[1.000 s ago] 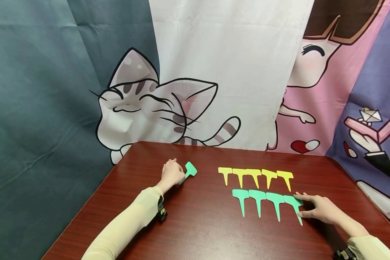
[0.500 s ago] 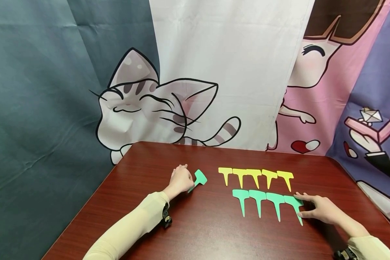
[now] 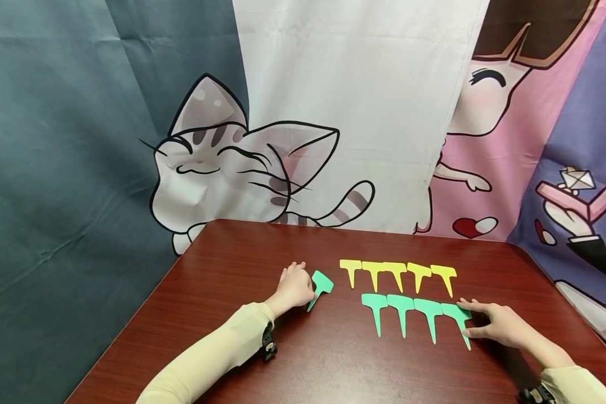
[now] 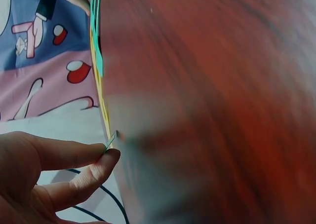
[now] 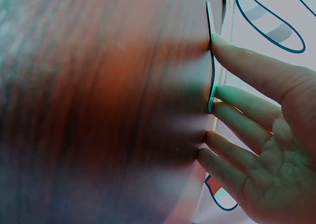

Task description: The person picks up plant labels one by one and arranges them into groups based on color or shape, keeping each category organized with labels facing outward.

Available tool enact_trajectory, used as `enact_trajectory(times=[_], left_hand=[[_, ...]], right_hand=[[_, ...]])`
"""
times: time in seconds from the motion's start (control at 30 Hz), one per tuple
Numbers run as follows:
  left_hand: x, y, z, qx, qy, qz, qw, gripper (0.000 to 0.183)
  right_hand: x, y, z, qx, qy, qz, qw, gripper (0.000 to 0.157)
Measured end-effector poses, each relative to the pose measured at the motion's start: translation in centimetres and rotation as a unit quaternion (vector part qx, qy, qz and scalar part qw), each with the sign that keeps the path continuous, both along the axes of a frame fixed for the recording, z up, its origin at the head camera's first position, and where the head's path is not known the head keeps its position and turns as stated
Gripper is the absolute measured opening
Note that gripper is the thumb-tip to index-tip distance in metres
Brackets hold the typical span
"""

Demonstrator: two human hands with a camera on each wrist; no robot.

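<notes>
My left hand (image 3: 294,286) pinches a green T-shaped plant label (image 3: 322,283) between thumb and finger, left of the two rows. The left wrist view shows only a thin edge of this label (image 4: 111,141) at the fingertips. My right hand (image 3: 500,325) rests its fingertips and thumb on the rightmost green plant label (image 3: 457,313) of the front row. In the right wrist view its fingers (image 5: 242,120) reach out nearly straight to the table and the label's edge (image 5: 213,71). Several green labels (image 3: 400,304) lie side by side, heads up and stems toward me.
Behind the green row lies a row of several yellow plant labels (image 3: 395,269). Both rows lie on a dark red-brown wooden table (image 3: 343,365). A printed cloth backdrop (image 3: 363,112) with a cartoon cat hangs beyond the table's far edge.
My left hand has moved right and toward me with the green plant label, which now lies closer to the rows and stands more upright in the view. The right hand stays in place.
</notes>
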State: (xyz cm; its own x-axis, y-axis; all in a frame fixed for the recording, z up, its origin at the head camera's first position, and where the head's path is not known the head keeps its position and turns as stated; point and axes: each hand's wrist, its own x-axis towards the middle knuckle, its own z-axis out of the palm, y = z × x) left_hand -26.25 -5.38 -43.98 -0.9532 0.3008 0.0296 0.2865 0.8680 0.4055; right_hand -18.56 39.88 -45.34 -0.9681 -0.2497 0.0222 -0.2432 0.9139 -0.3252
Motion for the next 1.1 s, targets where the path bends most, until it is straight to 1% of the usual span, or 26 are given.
enact_trajectory(times=[0.17, 0.3, 0.5, 0.67, 0.87, 1.1], left_hand=[[0.6, 0.9, -0.1, -0.005, -0.006, -0.006, 1.0, 0.04], [1.0, 1.6, -0.3, -0.013, -0.008, -0.011, 0.9998, 0.039], [1.5, 2.7, -0.6, -0.015, -0.013, -0.01, 0.9998, 0.039], [1.8, 3.5, -0.9, -0.017, -0.02, -0.01, 0.9996, 0.042], [1.9, 4.2, -0.7, -0.007, -0.025, -0.012, 0.9996, 0.041], [2.1, 4.8, -0.6, 0.0, -0.029, -0.013, 0.9995, 0.041]], right_hand=[[0.0, -0.1, 0.0, -0.001, 0.0, 0.0, 1.0, 0.074], [0.0, -0.2, 0.0, 0.0, 0.003, 0.001, 1.0, 0.074], [0.1, -0.1, -0.1, -0.001, -0.002, 0.004, 1.0, 0.074], [0.1, -0.1, -0.1, -0.005, -0.006, 0.004, 1.0, 0.074], [0.0, -0.1, 0.1, -0.004, -0.017, 0.002, 1.0, 0.076], [0.0, -0.1, 0.2, -0.006, -0.007, 0.007, 1.0, 0.075]])
